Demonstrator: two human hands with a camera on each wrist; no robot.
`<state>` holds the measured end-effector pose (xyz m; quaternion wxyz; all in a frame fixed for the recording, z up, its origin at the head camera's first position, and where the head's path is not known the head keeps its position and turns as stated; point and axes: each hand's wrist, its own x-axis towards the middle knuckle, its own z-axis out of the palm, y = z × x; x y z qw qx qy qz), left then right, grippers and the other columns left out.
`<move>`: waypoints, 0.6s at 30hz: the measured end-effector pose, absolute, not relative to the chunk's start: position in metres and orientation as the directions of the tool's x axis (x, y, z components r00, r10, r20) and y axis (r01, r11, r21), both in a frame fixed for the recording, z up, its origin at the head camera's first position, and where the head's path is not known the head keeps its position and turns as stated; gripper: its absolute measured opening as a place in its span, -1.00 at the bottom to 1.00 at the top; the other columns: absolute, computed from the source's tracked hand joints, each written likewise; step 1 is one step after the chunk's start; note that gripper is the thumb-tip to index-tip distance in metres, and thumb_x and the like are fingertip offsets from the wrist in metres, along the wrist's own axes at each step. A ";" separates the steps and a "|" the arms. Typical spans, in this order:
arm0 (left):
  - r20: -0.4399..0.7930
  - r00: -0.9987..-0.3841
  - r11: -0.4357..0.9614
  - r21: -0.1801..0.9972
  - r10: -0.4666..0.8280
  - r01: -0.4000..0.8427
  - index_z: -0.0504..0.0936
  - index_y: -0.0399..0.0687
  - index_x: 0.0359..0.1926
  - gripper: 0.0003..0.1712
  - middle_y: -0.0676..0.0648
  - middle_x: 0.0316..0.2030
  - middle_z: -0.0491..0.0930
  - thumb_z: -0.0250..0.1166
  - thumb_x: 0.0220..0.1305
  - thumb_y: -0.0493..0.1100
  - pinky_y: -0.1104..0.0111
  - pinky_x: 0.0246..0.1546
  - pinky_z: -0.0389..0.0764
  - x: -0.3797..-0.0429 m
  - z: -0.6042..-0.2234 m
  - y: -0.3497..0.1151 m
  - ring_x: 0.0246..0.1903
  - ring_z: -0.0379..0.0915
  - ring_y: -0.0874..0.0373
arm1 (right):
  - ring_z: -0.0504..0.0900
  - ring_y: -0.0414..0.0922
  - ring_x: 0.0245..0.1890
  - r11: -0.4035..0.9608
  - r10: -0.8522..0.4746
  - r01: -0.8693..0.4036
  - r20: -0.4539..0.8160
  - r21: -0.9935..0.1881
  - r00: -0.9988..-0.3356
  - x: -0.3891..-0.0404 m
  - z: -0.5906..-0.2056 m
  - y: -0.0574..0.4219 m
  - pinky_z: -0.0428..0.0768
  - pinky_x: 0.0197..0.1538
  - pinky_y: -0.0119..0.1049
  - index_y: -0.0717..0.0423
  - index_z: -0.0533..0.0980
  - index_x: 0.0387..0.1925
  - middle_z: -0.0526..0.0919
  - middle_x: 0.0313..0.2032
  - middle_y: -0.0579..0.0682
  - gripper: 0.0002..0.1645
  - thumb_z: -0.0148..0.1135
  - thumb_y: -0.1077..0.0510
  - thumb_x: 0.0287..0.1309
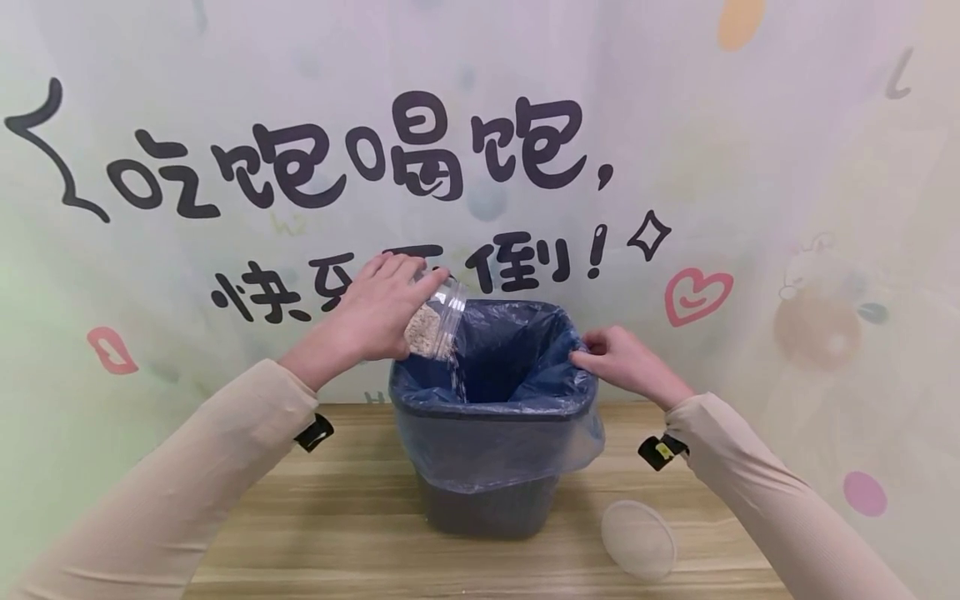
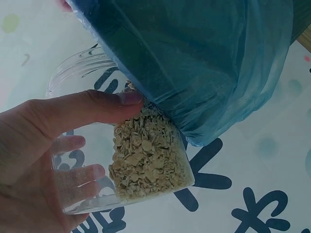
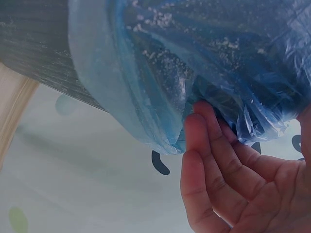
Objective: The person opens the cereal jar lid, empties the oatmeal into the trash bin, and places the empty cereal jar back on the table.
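Observation:
My left hand (image 1: 386,304) grips a clear plastic jar (image 2: 92,194), tipped with its mouth over the left rim of a dark grey trash can (image 1: 487,508). Rolled oats (image 2: 148,160) lie heaped inside the jar, and a thin stream of them falls into the can. A blue trash bag (image 1: 517,333) lines the can and folds down over its outside. At the can's right rim, my right hand (image 1: 626,358) pinches the bag's edge between thumb and fingers. In the right wrist view its fingers (image 3: 194,174) lie against the bunched plastic.
A round translucent lid (image 1: 639,540) lies on the wooden table (image 1: 330,517), to the right of the can. Close behind stands a pale backdrop (image 1: 750,167) with large dark writing and coloured drawings.

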<state>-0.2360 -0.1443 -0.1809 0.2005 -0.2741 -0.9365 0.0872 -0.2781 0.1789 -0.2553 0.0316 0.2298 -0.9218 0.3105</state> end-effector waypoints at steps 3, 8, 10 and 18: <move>0.322 -0.767 0.830 -0.284 0.555 0.481 0.26 -0.13 0.38 0.14 -0.31 0.22 0.29 0.63 -0.30 -0.18 0.00 0.34 0.02 -0.236 -0.181 -0.143 0.26 0.12 -0.21 | 0.35 -0.16 -0.57 0.702 -0.403 -0.443 0.201 -0.558 -0.893 -0.278 -0.255 0.179 0.33 -0.44 -0.30 0.16 0.47 -0.51 0.42 -0.63 -0.11 -0.77 0.13 0.13 0.22; 0.331 -0.763 0.830 -0.286 0.555 0.480 0.27 -0.12 0.37 0.13 -0.31 0.21 0.30 0.63 -0.31 -0.18 0.00 0.34 0.03 -0.236 -0.181 -0.143 0.25 0.13 -0.20 | 0.33 -0.17 -0.58 0.701 -0.403 -0.446 0.206 -0.556 -0.892 -0.278 -0.255 0.179 0.31 -0.45 -0.30 0.14 0.45 -0.53 0.40 -0.63 -0.11 -0.76 0.13 0.13 0.22; 0.332 -0.763 0.830 -0.284 0.555 0.480 0.27 -0.12 0.37 0.14 -0.31 0.21 0.30 0.63 -0.31 -0.18 0.00 0.34 0.03 -0.236 -0.182 -0.143 0.25 0.13 -0.20 | 0.33 -0.17 -0.58 0.702 -0.403 -0.445 0.205 -0.557 -0.892 -0.278 -0.255 0.180 0.31 -0.45 -0.30 0.14 0.45 -0.54 0.40 -0.63 -0.11 -0.75 0.13 0.12 0.22; 0.318 -0.766 0.825 -0.300 0.559 0.478 0.28 -0.11 0.38 0.14 -0.31 0.23 0.30 0.64 -0.30 -0.16 -0.01 0.33 0.04 -0.235 -0.181 -0.140 0.26 0.14 -0.21 | 0.37 -0.15 -0.55 0.699 -0.402 -0.441 0.201 -0.563 -0.893 -0.277 -0.256 0.180 0.34 -0.42 -0.28 0.15 0.46 -0.51 0.43 -0.61 -0.10 -0.76 0.13 0.11 0.23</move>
